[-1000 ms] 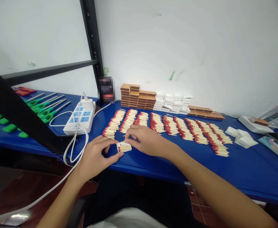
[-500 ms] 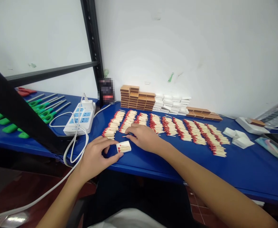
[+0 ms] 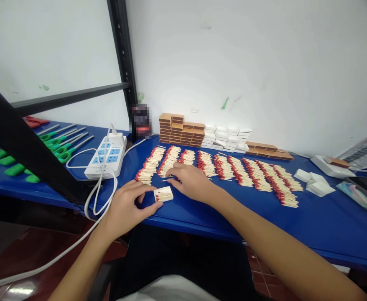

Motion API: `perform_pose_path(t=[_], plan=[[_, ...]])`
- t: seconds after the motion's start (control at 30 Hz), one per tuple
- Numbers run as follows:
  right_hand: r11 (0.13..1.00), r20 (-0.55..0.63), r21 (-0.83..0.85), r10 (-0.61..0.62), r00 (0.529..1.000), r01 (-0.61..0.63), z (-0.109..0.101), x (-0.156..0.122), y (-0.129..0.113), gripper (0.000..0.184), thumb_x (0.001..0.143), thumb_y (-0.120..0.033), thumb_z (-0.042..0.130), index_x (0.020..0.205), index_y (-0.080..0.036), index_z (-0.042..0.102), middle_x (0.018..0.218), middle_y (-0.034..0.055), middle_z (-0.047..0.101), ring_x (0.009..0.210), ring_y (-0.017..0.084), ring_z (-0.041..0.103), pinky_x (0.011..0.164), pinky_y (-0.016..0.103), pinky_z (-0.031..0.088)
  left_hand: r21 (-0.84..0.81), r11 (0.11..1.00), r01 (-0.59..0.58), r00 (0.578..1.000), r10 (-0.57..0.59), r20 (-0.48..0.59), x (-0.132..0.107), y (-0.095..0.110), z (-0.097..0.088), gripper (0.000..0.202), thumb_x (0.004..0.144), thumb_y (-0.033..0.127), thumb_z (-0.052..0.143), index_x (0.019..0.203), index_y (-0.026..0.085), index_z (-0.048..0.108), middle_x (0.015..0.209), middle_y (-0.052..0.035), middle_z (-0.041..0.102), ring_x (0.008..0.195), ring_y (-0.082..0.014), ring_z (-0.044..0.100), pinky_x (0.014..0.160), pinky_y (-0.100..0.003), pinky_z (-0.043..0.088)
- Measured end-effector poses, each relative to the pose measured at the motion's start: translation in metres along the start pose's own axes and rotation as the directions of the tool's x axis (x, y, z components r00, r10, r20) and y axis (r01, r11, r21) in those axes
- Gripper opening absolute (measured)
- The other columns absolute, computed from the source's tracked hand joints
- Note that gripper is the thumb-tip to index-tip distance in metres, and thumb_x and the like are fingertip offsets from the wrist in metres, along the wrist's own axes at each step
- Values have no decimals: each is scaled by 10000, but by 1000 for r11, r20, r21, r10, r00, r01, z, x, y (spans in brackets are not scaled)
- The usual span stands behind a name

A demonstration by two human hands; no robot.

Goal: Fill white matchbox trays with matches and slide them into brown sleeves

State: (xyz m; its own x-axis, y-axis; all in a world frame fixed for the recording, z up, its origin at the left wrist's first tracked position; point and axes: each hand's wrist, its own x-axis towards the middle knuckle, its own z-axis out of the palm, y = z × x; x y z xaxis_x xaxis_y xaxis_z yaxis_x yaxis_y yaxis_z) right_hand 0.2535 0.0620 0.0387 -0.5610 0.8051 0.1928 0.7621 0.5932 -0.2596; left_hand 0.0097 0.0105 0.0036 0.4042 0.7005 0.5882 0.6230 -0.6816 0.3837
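Observation:
Between thumb and fingers, my left hand (image 3: 128, 204) grips a small white matchbox tray (image 3: 167, 194) near the table's front edge. Several red-headed matches lie inside the tray, heads to the left. Just behind it, my right hand (image 3: 188, 179) is closed in a pinch, with a match (image 3: 164, 180) showing at its fingertips. Beyond that hand, piles of matches (image 3: 154, 163) run in slanting rows across the blue table, and the hand partly covers the nearest ones.
Stacks of brown matchbox sleeves (image 3: 182, 131) and white trays (image 3: 227, 138) stand along the wall. Loose white trays (image 3: 317, 184) lie at the right beside a phone (image 3: 363, 186). To the left are a power strip (image 3: 106, 156) with cables, a black metal post (image 3: 29, 138) and green-handled tools (image 3: 53, 146).
Both hands stay nearly in place, the left on the tray and the right just behind it. The view has shifted very slightly.

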Motion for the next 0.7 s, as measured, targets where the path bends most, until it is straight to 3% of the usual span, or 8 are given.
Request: perform_pose_path(t=[0.2,0.47,0.7], plan=[[998,8,58,28,1000,-29,-1,0,1,116,1046,-171,628,994,-174,732,1056,71,739,969,205,675,783,303,423,-1,1000,7,1000,-7,-2,0,-1,1,238,924,380,837,1086,208,810,689,34,560,695,-160,561,699,-279,468],[997,10,63,33,999,-34,2,1,9,110,1071,-223,624,993,-172,683,1046,83,720,940,204,662,761,302,409,-5,1000,0,1000,0,-2,-1,-3,1,251,927,383,837,1092,197,807,692,33,551,697,-159,556,689,-277,462],[991,83,128,-52,995,41,-6,-4,11,96,1049,-209,663,961,-173,677,1021,67,731,958,195,637,792,290,414,-1,1000,1,1000,-1,-3,-1,-1,1,239,922,372,841,1083,198,809,695,33,564,698,-157,562,696,-276,469]])
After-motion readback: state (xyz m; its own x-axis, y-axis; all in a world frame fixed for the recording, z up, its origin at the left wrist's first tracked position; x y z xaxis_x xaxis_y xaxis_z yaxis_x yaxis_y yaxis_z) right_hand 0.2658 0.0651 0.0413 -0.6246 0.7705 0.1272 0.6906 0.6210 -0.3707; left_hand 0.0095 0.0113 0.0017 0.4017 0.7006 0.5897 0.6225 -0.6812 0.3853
